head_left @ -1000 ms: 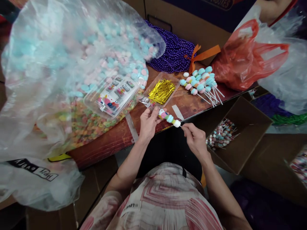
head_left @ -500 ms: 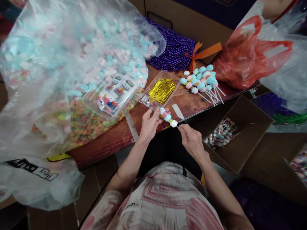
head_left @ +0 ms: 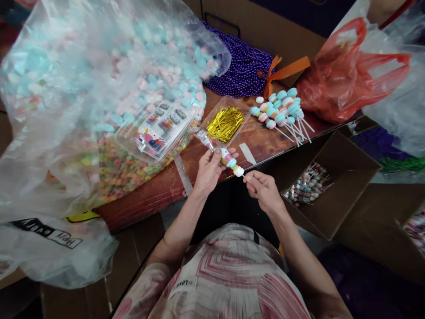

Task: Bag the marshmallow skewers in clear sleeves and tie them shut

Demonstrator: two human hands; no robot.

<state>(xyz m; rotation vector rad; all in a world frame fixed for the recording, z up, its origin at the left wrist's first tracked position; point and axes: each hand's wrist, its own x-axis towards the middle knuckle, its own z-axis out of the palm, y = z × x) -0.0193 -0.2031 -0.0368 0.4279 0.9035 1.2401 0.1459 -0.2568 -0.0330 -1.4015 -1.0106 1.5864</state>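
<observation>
In my left hand (head_left: 208,172), fingers closed, is a small clear printed bag (head_left: 204,138) whose far end sticks out above the thumb. The bag's mouth lies around the upper part of a candy skewer (head_left: 230,163) of pink, blue, yellow and white pieces. My right hand (head_left: 264,189) pinches the thin white stick below the white lowest piece. Just beyond my left hand, gold twist ties (head_left: 226,124) fill a clear tray (head_left: 245,108). To its left, a plastic box (head_left: 123,142) holds a stack of printed bags (head_left: 166,124).
Several candy skewers (head_left: 282,108) lie at the table's right, beside a red plastic bag (head_left: 345,84). Purple bead strings (head_left: 239,66) are behind. A huge clear bag of candy (head_left: 109,66) covers the left. Below right, a cardboard box (head_left: 352,177) holds bagged skewers (head_left: 308,184).
My right hand has shifted slightly left, towards my left hand, and the skewer sits a little further into the bag. My left hand keeps its hold.
</observation>
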